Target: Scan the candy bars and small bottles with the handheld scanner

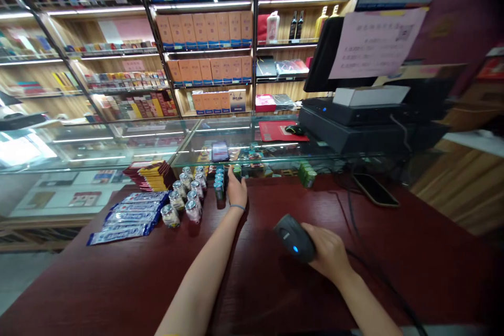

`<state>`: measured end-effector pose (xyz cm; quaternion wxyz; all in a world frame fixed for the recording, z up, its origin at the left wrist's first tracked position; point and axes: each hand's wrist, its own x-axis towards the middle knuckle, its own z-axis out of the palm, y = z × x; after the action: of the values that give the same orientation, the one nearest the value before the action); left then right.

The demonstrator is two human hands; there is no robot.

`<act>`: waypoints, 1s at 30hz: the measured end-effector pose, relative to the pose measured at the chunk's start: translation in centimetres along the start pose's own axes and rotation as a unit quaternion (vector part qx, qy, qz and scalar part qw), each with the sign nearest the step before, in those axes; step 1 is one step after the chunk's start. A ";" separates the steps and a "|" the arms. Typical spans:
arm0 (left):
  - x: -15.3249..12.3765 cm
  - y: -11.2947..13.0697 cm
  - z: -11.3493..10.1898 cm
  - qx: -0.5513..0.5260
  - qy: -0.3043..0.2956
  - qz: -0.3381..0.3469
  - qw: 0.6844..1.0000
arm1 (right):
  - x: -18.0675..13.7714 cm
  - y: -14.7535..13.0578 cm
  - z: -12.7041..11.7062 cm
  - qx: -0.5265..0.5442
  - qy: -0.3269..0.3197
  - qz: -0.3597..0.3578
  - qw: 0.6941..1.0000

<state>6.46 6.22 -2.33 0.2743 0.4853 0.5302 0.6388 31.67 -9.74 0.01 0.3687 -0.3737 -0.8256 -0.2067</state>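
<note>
My left hand reaches to the far side of the red-brown table, its fingers around a small green container that they partly hide. Just left of it stands a row of small blue-green containers. My right hand grips a black barcode scanner with a blue light on, held over the table. Further left are two rows of small clear jars with silvery lids. A few green containers stand together to the right, near the glass counter.
Blue-and-silver packets and stacked red and yellow packs lie at the left. A phone and the scanner's cable are at the right. Behind the table stand a glass counter, a monitor and shelves of boxes.
</note>
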 end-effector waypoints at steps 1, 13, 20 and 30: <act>0.0 0.0 0.0 0.017 0.019 0.027 0.999 | 0.1 0.0 -0.1 -0.002 0.003 0.004 1.000; -1.5 1.3 1.0 0.083 -0.016 0.212 0.974 | -0.7 1.7 -0.8 -0.047 0.023 0.116 0.992; -4.8 2.4 8.4 0.058 -0.104 0.221 0.968 | -1.6 3.9 -2.2 -0.130 0.082 0.193 0.969; -7.4 2.1 18.6 0.050 -0.193 0.177 0.964 | -1.7 4.9 -2.7 -0.199 0.144 0.290 0.925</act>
<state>26.53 6.91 -3.43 0.2296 0.6985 0.4039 0.5443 37.49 -9.10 0.78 0.4453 -0.6285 -0.5614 -0.3024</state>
